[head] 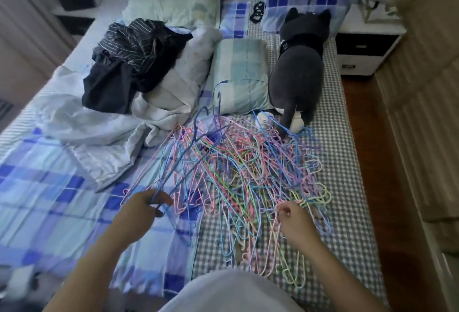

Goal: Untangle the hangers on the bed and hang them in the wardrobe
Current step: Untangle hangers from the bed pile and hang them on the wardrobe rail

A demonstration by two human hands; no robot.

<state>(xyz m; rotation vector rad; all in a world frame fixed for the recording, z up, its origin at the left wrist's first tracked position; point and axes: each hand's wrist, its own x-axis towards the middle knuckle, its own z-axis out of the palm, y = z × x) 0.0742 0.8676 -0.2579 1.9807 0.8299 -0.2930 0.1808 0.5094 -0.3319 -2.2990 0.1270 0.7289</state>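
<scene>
1. Heap of hangers: thin wire frames in pink, blue, purple, green and yellow, sprawled across the near half of the bed, partly on the checked sheet and partly on the plaid blanket.
2. Left hand: grip closed around a small bunch of blue hangers, lifted at a slant out of the heap's left edge, hooks pointing up and away toward the pillow.
3. Right hand: fingers pinched on a pale strand at the heap's right side; one wire or several, cannot tell.
4. Likely handling: very light singly, springy rather than rigid, smooth-coated and so a little slippery; hooks and shoulder notches apt to snag neighbours, so a hard pull probably drags the whole heap.
5. Best hold, by judgement: at the neck just under the hook, or at a shoulder corner, where the wire is stiffest; mid-span of the bottom bar likely bends.
6. Suggested manner: lift one frame slowly, shake lightly, rotate to slide hooks free along the wire instead of tugging.
7. Nearby clutter: dark clothes on crumpled bedding, a grey plush toy with its rear touching the heap's far edge.
8. Progress: early, most still tangled; wardrobe not clearly identifiable in view.
</scene>
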